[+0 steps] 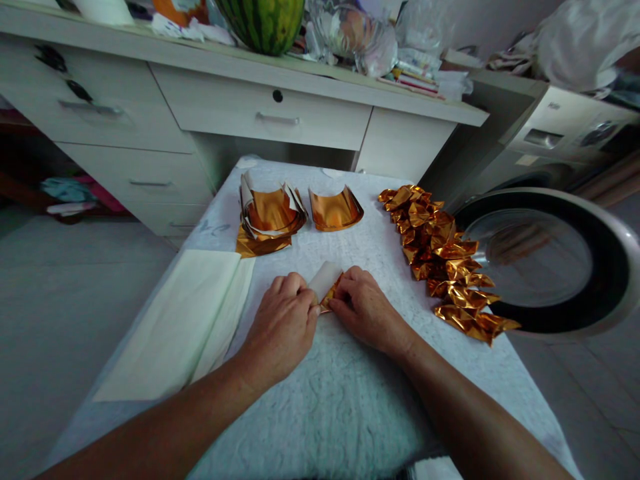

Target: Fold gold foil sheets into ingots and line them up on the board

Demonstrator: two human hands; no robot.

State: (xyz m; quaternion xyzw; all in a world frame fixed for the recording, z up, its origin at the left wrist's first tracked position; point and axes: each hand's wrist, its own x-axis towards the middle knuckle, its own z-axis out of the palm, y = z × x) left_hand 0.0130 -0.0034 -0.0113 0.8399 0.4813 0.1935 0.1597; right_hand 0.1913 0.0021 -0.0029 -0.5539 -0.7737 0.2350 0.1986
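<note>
Near the middle of the cloth-covered table, my left hand (285, 320) and my right hand (367, 307) pinch a small piece of gold foil (329, 295) backed with whitish paper (325, 279). Both hands have curled fingers and are close together, with the piece between them. Behind them lie a stack of curved gold foil sheets with white paper (273, 210) and one separate curved gold sheet (336, 209). Folded gold foil pieces (445, 247) form a long pile to the right. Pale paper sheets (170, 320) lie flat beside my left forearm.
A white desk with drawers (270, 110) stands behind the table (320, 400), bearing a watermelon (263, 23), plastic bags and papers. On the right, a washing machine's round door (540, 260) hangs open close to the table edge and the foil pile.
</note>
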